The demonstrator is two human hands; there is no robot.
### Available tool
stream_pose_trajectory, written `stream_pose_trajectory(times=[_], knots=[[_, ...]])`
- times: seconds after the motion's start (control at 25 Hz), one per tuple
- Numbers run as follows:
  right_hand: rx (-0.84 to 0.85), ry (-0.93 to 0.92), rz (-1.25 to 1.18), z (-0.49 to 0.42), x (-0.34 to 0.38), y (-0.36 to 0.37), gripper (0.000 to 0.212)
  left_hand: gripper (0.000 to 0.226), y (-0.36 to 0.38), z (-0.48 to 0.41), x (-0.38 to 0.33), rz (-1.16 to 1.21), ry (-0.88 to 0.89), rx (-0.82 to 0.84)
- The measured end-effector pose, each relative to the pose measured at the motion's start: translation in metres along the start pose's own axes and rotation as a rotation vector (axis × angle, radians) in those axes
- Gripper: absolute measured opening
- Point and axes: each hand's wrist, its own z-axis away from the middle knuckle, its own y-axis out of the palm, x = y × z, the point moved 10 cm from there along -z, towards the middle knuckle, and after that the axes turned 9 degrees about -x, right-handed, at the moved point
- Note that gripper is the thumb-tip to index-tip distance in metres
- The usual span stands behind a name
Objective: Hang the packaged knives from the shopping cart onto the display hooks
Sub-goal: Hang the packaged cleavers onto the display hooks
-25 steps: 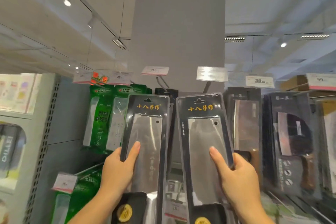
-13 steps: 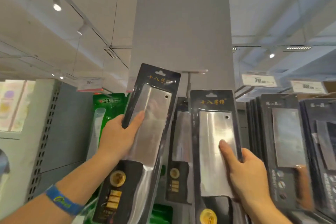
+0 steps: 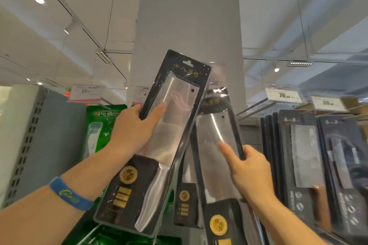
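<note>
Gripping one knife pack apiece, the person reaches up toward the top row of the display. The left hand (image 3: 131, 129), with a blue wristband (image 3: 69, 195) on that arm, clasps the black-carded clear blister pack holding a steel cleaver (image 3: 179, 125) by its left edge, thumb laid across the front. It is raised and tilted to the right, probably to bring the punched hang slot (image 3: 188, 63) at its top up to a hook. The hook itself cannot be made out; that spot is blurred against the grey square pillar (image 3: 189, 16).

The right hand (image 3: 249, 173) is closed on a second, matching cleaver pack (image 3: 209, 165) by its right edge, thumb pressed on the plastic. This one sits lower and leans left, its top corner tucked behind the first, seemingly parked out of the way until its turn comes.

Between the two, a third pack of the same kind (image 3: 185, 199) already hangs. Bare metal display hooks (image 3: 256, 106) jut out to the right, under white price labels (image 3: 282, 95), with dark boxed knives (image 3: 302, 155) below and green packages (image 3: 103, 117) to the left. The shopping cart is out of view.
</note>
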Motion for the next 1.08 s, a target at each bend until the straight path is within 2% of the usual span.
stream_pose_trajectory(times=[0.12,0.28,0.4,0.56,0.72,0.88,0.96,1.08], knots=[[0.075,0.064,0.0,0.012,-0.017,0.02,0.071,0.056,0.007,0.004,0.003,0.015,-0.03,-0.01],[0.192,0.084,-0.036,0.024,-0.011,0.049,0.061,0.063,0.01,0.011,0.007,0.017,-0.061,-0.024],[0.16,0.083,-0.058,0.013,-0.014,0.038,0.063,0.062,0.007,0.013,0.01,0.037,-0.098,-0.025],[0.118,0.135,-0.077,0.004,-0.029,0.014,0.085,0.067,-0.002,0.01,0.019,0.022,-0.129,-0.03],[0.199,0.18,-0.08,0.013,-0.026,0.027,0.081,0.069,0.0,0.011,0.016,0.013,-0.117,-0.005],[0.267,0.117,0.048,0.024,-0.013,0.043,0.069,0.067,0.002,0.012,0.007,-0.005,-0.088,-0.025],[0.255,0.088,0.05,0.019,-0.01,0.04,0.065,0.064,0.003,0.014,0.004,0.003,-0.088,-0.019],[0.175,0.128,0.029,0.003,-0.02,0.014,0.075,0.058,-0.001,0.017,0.007,0.021,-0.09,-0.019]])
